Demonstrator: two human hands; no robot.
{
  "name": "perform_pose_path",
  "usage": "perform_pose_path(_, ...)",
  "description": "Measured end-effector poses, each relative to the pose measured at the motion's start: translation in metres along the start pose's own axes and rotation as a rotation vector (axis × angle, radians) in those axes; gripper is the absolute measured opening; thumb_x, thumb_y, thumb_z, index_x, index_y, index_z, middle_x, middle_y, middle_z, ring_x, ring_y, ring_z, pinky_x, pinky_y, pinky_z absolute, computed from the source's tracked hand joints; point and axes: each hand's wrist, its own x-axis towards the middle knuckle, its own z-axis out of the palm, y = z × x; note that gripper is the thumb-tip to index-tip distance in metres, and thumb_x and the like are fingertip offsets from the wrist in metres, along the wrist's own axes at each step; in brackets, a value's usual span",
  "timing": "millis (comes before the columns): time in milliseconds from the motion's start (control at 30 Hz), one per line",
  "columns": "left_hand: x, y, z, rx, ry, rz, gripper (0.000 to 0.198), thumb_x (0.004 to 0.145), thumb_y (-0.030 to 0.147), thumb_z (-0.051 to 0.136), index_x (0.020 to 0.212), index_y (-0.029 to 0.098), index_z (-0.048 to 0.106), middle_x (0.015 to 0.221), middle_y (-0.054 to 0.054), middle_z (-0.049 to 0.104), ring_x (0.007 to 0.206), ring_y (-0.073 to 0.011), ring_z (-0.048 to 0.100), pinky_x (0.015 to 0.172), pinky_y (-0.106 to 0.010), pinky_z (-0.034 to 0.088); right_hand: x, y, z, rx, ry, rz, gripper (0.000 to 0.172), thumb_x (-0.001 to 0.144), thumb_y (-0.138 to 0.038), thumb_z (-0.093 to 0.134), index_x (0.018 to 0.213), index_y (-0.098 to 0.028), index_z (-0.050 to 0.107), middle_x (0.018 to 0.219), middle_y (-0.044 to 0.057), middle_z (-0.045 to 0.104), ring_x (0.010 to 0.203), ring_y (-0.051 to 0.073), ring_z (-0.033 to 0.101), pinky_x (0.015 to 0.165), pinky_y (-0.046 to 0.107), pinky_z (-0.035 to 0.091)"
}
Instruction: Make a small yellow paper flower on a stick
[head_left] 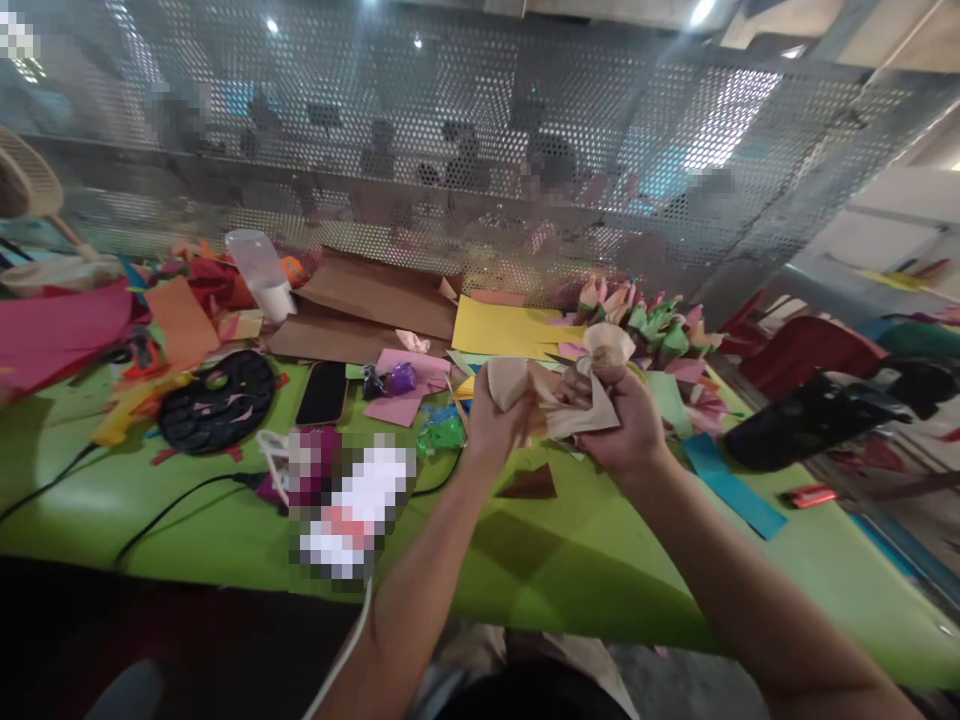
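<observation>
Above the green table, both my hands are closed on thin cream-beige paper. A curved piece of the paper (508, 380) shows at the fingers of my left hand (495, 425). Folded, crumpled paper (585, 415) lies across the palm of my right hand (634, 425), its fingers curled in, with a rounded flared part (608, 344) standing up above them. I cannot tell whether it is all one sheet. Below the hands a brown paper scrap (531, 482) rests on the table. Folded pink and green paper flowers (660, 325) are bunched just beyond my right hand.
On the green table (247, 520) lie a black palette (217, 403), a dark phone (322, 393), a yellow glue gun (135, 408) and brown paper sheets (375, 295). A yellow sheet (510, 325) is behind my hands. At right are a black bottle (817, 415) and blue strip (735, 485).
</observation>
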Motion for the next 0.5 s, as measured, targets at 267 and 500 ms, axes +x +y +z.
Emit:
perform_pose_path(267,0.022,0.019,-0.025,-0.125,0.368,0.151,0.058,0.070,0.035,0.081,0.120,0.027,0.053,0.115,-0.005,0.067,0.099,-0.0188,0.067,0.086,-0.029,0.053,-0.044,-0.046,0.025,-0.391,-0.021,-0.212,0.021,0.065,-0.023,0.074,0.068,-0.023,0.054,0.061,-0.004,0.050,0.048,0.008,0.034,0.046,0.023,0.034)
perform_pose_path(500,-0.005,0.019,-0.002,-0.305,0.125,-0.040,0.056,0.070,0.036,0.084,0.120,0.028,0.058,0.112,-0.003,0.071,0.098,-0.0203,0.069,0.087,-0.031,0.055,0.006,0.023,-0.005,-1.124,-0.092,-0.176,0.061,0.053,-0.024,0.087,0.109,-0.025,0.065,0.098,0.002,0.073,0.090,0.027,0.066,0.078,0.037,0.052)
